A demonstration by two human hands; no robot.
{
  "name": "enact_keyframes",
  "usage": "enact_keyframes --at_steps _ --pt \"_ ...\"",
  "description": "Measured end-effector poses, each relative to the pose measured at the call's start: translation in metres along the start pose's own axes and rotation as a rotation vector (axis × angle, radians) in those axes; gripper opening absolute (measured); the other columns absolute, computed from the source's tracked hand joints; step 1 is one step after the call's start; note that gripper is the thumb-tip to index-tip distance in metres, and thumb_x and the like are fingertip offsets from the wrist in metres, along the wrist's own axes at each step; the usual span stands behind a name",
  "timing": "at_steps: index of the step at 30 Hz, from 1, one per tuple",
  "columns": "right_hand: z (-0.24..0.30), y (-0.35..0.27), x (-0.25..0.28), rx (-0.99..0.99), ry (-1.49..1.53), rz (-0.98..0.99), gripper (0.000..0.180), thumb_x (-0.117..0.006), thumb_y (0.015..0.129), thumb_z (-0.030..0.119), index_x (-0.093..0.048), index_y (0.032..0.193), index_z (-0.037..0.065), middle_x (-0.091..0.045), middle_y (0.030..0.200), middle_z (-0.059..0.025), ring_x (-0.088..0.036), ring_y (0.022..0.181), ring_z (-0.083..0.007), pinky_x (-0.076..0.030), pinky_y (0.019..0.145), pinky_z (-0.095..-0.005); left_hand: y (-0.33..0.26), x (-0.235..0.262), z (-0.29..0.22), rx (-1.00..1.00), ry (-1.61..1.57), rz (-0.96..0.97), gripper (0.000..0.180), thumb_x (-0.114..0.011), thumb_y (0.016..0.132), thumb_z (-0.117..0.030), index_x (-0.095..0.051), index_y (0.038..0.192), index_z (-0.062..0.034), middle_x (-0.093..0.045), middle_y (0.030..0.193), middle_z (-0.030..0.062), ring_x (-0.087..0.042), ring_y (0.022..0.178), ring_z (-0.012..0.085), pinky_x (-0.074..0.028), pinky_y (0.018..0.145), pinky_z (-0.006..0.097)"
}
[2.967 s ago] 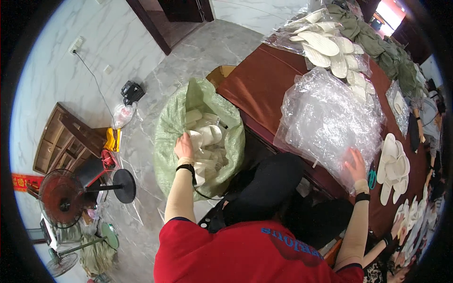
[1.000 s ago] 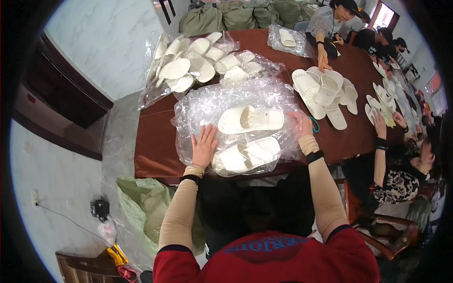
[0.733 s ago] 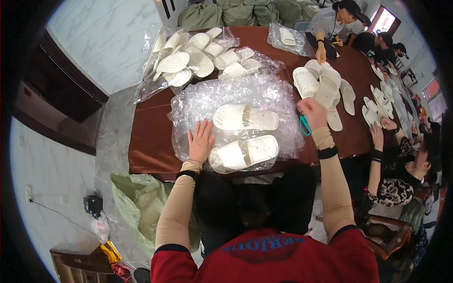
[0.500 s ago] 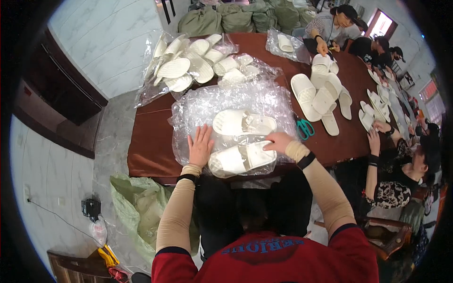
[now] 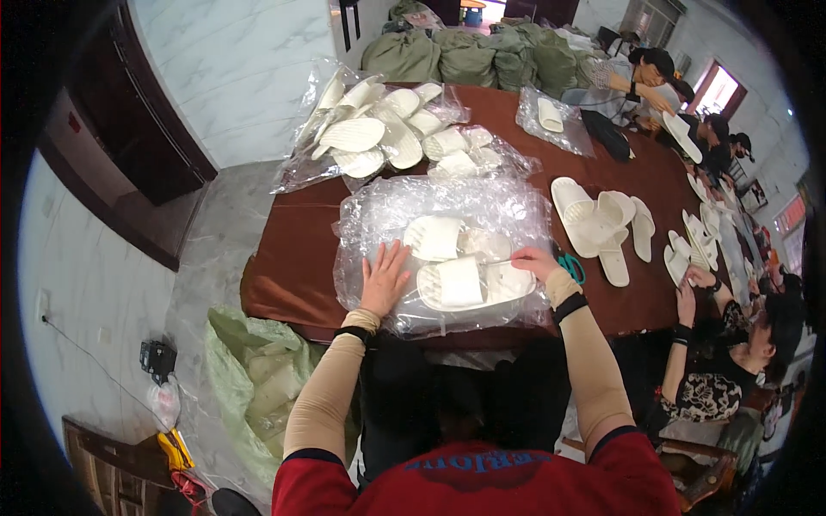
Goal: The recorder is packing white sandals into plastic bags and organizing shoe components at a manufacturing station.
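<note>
Two white slide slippers lie side by side on a stack of clear plastic bags (image 5: 357, 232) in front of me. My left hand (image 5: 384, 279) rests flat with fingers spread on the plastic, just left of the slippers. With bent fingers, my right hand (image 5: 535, 261) holds the heel end of the near slipper (image 5: 460, 282) at its far edge. The far slipper (image 5: 434, 238) lies beyond it, toe end to the left. Clear film shows over its heel part; whether the film wraps it is hard to tell.
Bagged slippers (image 5: 354, 134) pile up at the far left of the brown-covered table (image 5: 284, 249). Green-handled scissors (image 5: 571, 269) and loose slippers (image 5: 594, 225) lie at right. A green sack (image 5: 258, 378) stands by my left leg. Co-workers sit along the right side.
The near slipper has moved away from me, closer to the far one and fully onto the plastic. A co-worker at the back has lifted a slipper off the loose pile. My view has shifted slightly.
</note>
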State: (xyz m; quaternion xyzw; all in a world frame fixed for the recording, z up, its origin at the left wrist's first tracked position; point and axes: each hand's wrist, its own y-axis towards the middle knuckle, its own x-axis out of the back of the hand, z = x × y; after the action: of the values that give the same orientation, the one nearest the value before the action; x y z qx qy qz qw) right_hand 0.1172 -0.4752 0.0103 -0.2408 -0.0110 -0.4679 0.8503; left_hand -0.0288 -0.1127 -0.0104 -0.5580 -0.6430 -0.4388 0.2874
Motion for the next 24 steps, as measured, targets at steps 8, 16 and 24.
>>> enact_keyframes --at_steps 8,16,24 --pt "0.019 0.010 -0.026 0.105 -0.146 -0.197 0.057 -0.077 0.069 0.013 -0.053 0.119 0.001 -0.060 0.099 -0.0101 -0.059 0.088 -0.0206 -0.049 0.079 -0.0309 -0.005 0.006 0.007 -0.010 -0.243 -0.165 0.059 -0.057 0.087 -0.017 -0.035 0.141 -0.0165 -0.013 0.153 0.0143 -0.013 0.140 0.0347 -0.017 0.109 0.055" --pt "0.070 -0.027 -0.069 0.603 -0.316 -0.284 0.061 -0.071 0.068 -0.001 -0.047 0.124 0.005 -0.054 0.104 -0.0067 -0.058 0.083 -0.0190 -0.049 0.078 -0.0300 -0.006 0.022 0.000 -0.037 -0.472 -0.209 0.058 -0.058 0.083 -0.003 -0.038 0.137 -0.0089 -0.009 0.152 0.0189 -0.014 0.139 0.0394 -0.021 0.111 0.045" --pt "0.067 -0.019 -0.058 -0.091 0.294 0.029 0.042 -0.069 0.079 0.015 -0.051 0.116 0.006 -0.060 0.096 -0.0050 -0.060 0.082 -0.0156 -0.050 0.068 -0.0313 -0.005 0.008 0.002 -0.017 -0.229 -0.214 0.056 -0.056 0.086 -0.005 -0.037 0.138 -0.0113 -0.013 0.151 0.0191 -0.013 0.139 0.0384 -0.021 0.112 0.042"
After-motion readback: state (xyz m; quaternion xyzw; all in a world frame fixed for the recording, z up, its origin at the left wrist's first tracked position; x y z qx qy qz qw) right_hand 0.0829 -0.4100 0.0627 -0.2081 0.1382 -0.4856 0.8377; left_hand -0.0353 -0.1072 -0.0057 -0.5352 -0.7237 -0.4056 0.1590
